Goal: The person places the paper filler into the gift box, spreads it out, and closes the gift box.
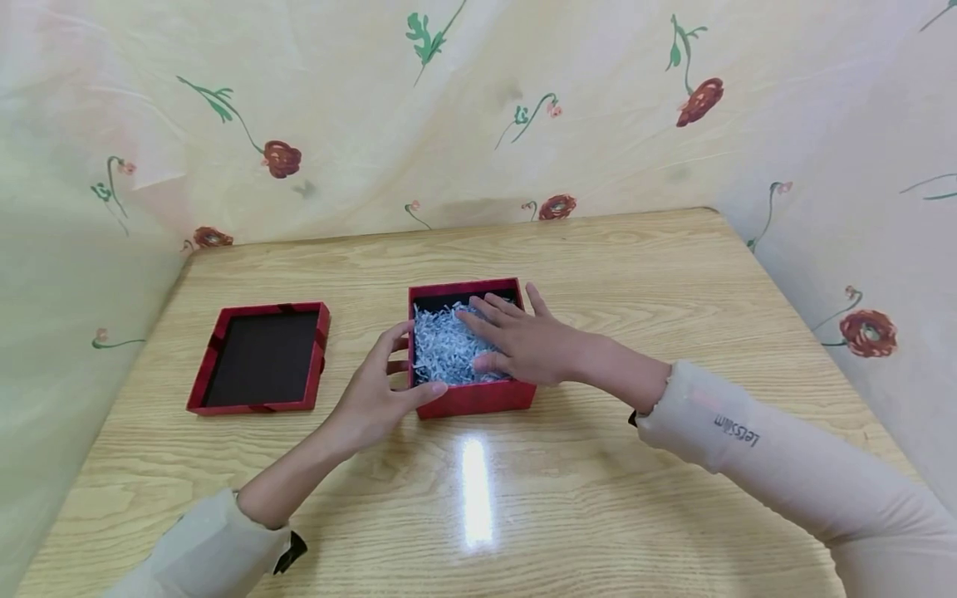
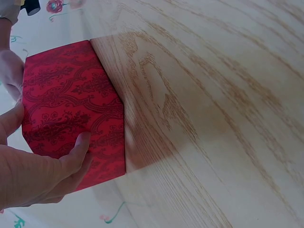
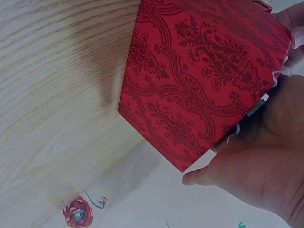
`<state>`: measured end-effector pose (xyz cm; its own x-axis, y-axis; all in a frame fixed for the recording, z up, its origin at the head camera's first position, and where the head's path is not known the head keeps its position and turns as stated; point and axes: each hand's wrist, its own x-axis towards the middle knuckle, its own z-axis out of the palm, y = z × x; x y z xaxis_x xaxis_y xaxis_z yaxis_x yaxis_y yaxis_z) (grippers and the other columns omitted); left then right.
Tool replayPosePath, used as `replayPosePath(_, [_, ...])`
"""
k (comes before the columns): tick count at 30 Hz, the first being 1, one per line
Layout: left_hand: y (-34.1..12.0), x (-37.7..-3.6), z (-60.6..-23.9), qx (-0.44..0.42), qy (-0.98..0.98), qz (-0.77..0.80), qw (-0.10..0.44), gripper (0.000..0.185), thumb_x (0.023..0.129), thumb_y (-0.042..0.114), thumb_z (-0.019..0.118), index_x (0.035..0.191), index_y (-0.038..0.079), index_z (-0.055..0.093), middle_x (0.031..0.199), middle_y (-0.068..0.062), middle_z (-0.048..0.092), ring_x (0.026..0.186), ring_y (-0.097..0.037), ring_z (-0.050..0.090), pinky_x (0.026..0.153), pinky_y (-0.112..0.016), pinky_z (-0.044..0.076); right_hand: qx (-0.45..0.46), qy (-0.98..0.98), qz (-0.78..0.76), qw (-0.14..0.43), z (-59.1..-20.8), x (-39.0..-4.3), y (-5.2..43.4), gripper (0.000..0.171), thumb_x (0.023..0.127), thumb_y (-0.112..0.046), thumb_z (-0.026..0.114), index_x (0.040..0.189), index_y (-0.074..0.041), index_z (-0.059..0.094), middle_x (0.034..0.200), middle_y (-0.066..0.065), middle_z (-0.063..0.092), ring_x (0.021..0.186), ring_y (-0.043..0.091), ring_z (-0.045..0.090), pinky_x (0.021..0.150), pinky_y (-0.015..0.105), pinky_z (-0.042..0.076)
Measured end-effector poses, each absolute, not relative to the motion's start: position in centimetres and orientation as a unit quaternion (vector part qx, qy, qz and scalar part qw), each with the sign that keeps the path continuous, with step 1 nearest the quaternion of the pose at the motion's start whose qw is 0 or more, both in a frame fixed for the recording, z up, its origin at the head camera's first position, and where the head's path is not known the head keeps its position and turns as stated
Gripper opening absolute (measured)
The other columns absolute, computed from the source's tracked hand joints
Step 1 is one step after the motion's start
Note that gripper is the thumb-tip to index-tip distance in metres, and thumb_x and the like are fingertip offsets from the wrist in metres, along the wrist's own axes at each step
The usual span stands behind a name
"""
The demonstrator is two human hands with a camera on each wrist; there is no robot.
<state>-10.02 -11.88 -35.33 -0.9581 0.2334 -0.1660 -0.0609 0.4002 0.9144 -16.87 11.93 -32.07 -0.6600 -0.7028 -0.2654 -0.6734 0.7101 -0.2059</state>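
An open red box with a patterned outside stands mid-table, filled with pale shredded paper. My right hand lies flat on the paper, fingers straight and spread toward the left; in the right wrist view the right hand covers the box's top edge. My left hand holds the box's near left corner, thumb along the front wall and fingers on the left wall. The left wrist view shows the left hand with its thumb pressed on the red box.
The box's red lid lies upside down, dark inside up, to the left of the box. The wooden table is walled by floral cloth behind and on both sides. A bright glare streak sits on the wood before the box.
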Motion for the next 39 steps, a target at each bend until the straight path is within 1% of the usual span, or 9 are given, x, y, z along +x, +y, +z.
replayPosePath(5, [-11.9,-9.9,-35.2,0.046,0.827,0.544,0.136,0.087,0.084,0.032,0.075,0.152,0.023,0.021,0.149,-0.01,0.032,0.129,-0.037,0.042,0.092,-0.045,0.051,-0.378,0.912,-0.059,0.146,-31.5,-17.0,12.3,0.072,0.1,-0.052,0.038,0.156,-0.022,0.003,0.162,0.007,-0.001,0.147,0.026,-0.006,0.108,0.061,-0.018])
replayPosePath(8, [-11.9,-9.9,-35.2,0.045,0.826,0.545,0.135,0.088,0.084,0.032,0.075,0.152,0.023,0.021,0.149,-0.009,0.032,0.129,-0.037,0.042,0.092,-0.045,0.051,-0.372,0.916,-0.049,0.143,-31.0,-17.1,12.6,0.074,0.099,-0.053,0.037,0.156,-0.023,0.0,0.162,0.006,-0.004,0.147,0.024,-0.009,0.109,0.061,-0.018])
replayPosePath(11, [-11.8,-9.9,-35.3,0.046,0.827,0.544,0.134,0.088,0.084,0.032,0.076,0.152,0.023,0.021,0.148,-0.009,0.033,0.129,-0.036,0.043,0.092,-0.045,0.051,-0.37,0.917,-0.048,0.141,-30.4,-17.0,13.0,0.074,0.1,-0.052,0.039,0.156,-0.022,0.001,0.162,0.006,-0.004,0.147,0.024,-0.009,0.108,0.062,-0.017])
replayPosePath(15, [-11.8,-9.9,-35.3,0.048,0.827,0.544,0.131,0.087,0.084,0.031,0.076,0.152,0.023,0.021,0.148,-0.009,0.033,0.129,-0.036,0.043,0.091,-0.045,0.051,-0.369,0.918,-0.059,0.136,-29.9,-16.7,13.6,0.075,0.099,-0.048,0.045,0.156,-0.022,0.005,0.162,0.007,-0.001,0.147,0.026,-0.008,0.108,0.063,-0.016])
replayPosePath(20, [-11.8,-9.9,-35.5,0.051,0.825,0.547,0.129,0.088,0.084,0.031,0.076,0.152,0.023,0.022,0.148,-0.009,0.033,0.129,-0.036,0.042,0.091,-0.045,0.052,-0.369,0.916,-0.059,0.15,-29.8,-16.4,14.7,0.077,0.097,-0.051,0.047,0.156,-0.024,0.005,0.162,0.005,-0.004,0.147,0.024,-0.012,0.108,0.062,-0.017])
replayPosePath(23, [-11.8,-9.8,-35.5,0.051,0.825,0.548,0.129,0.088,0.083,0.032,0.076,0.152,0.024,0.022,0.148,-0.009,0.033,0.129,-0.036,0.042,0.091,-0.045,0.052,-0.371,0.911,-0.069,0.165,-29.9,-16.3,15.4,0.082,0.095,-0.051,0.052,0.156,-0.024,0.004,0.162,0.005,-0.005,0.146,0.024,-0.014,0.108,0.063,-0.017])
replayPosePath(30, [-11.8,-9.8,-35.6,0.05,0.827,0.545,0.128,0.088,0.083,0.032,0.076,0.152,0.024,0.021,0.148,-0.009,0.034,0.128,-0.036,0.043,0.091,-0.044,0.051,-0.374,0.909,-0.072,0.17,-29.9,-16.6,16.1,0.095,0.087,-0.047,0.066,0.156,-0.022,0.006,0.162,0.008,-0.005,0.146,0.028,-0.013,0.107,0.066,-0.015])
replayPosePath(34, [-11.9,-9.7,-35.6,0.05,0.826,0.546,0.129,0.088,0.083,0.031,0.076,0.152,0.024,0.021,0.148,-0.009,0.033,0.128,-0.036,0.043,0.092,-0.044,0.051,-0.375,0.911,-0.059,0.163,-30.3,-16.8,15.5,0.096,0.087,-0.046,0.067,0.156,-0.023,0.005,0.162,0.005,-0.007,0.147,0.028,-0.012,0.107,0.065,-0.015])
replayPosePath(39, [-11.9,-9.7,-35.8,0.052,0.827,0.545,0.126,0.088,0.084,0.03,0.076,0.152,0.023,0.022,0.147,-0.009,0.034,0.127,-0.036,0.043,0.091,-0.044,0.051,-0.374,0.916,-0.031,0.14,-31.1,-16.9,14.4,0.092,0.089,-0.049,0.063,0.156,-0.023,0.007,0.162,0.005,-0.006,0.147,0.029,-0.009,0.107,0.065,-0.016])
